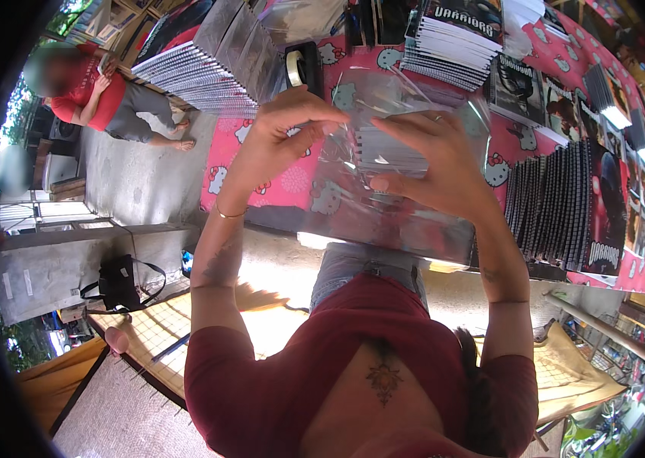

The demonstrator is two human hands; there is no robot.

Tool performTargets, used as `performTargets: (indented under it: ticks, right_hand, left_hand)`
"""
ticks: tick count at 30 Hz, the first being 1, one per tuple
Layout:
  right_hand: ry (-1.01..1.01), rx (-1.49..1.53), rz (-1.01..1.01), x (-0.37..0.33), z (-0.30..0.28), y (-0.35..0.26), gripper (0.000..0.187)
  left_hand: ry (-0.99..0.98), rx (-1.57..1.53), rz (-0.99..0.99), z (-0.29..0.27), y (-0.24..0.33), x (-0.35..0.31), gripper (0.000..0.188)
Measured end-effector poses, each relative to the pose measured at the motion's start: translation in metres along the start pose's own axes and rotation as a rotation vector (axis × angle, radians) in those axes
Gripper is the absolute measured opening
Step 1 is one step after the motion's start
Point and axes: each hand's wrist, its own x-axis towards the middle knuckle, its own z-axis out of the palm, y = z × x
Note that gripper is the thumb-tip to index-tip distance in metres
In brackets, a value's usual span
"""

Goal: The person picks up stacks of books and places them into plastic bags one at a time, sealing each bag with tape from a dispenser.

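In front of me on the table lies a white-paged spiral notebook [389, 151], seen through a loose clear plastic sleeve [456, 221]. The sleeve is wrinkled and shiny, and spreads toward the near table edge. My left hand [288, 130] is at the sleeve's left side, thumb and forefinger drawn together at its edge in what looks like a pinch. Over the notebook's right part is my right hand [433, 160], its thumb spread well apart from its fingers. That hand rests on or just above the plastic; contact is hard to tell.
A tape dispenser [295, 69] stands beyond my left hand. Stacked spiral notebooks rise at the far left [200, 84], the far middle [448, 57] and the right [547, 202]. A pink patterned cloth [292, 187] covers the table. A person in red [82, 99] stands at left.
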Motion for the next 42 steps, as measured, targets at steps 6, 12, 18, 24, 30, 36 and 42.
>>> performTargets:
  ticks: [6, 12, 18, 24, 30, 36, 42]
  right_hand:
    - [-0.048, -0.023, -0.05, 0.016, 0.003, -0.016, 0.07]
    - [0.095, -0.203, -0.044, 0.003, -0.003, -0.02, 0.064]
    - [0.25, 0.221, 0.234, -0.074, -0.012, 0.053, 0.064]
    - [-0.094, -0.074, 0.03, -0.065, 0.024, 0.049, 0.064]
    - [-0.054, 0.01, 0.05, -0.066, 0.025, 0.05, 0.059]
    - [0.162, 0.528, 0.438, -0.041, 0.027, 0.099, 0.078]
    - [-0.19, 0.876, 0.404, 0.002, 0.012, 0.108, 0.062]
  left_hand:
    - [-0.056, 0.232, 0.19, 0.007, -0.017, 0.015, 0.038]
    - [-0.239, -0.06, 0.122, -0.002, -0.041, 0.037, 0.017]
    - [-0.212, -0.045, 0.163, 0.026, -0.041, 0.048, 0.01]
    - [-0.155, 0.212, 0.291, 0.088, -0.047, 0.043, 0.017]
    - [0.199, 0.568, 0.084, 0.118, -0.043, 0.052, 0.07]
    - [-0.333, 0.041, -0.628, 0.081, -0.07, 0.04, 0.057]
    - [0.318, -0.343, -0.133, 0.075, -0.02, 0.074, 0.037]
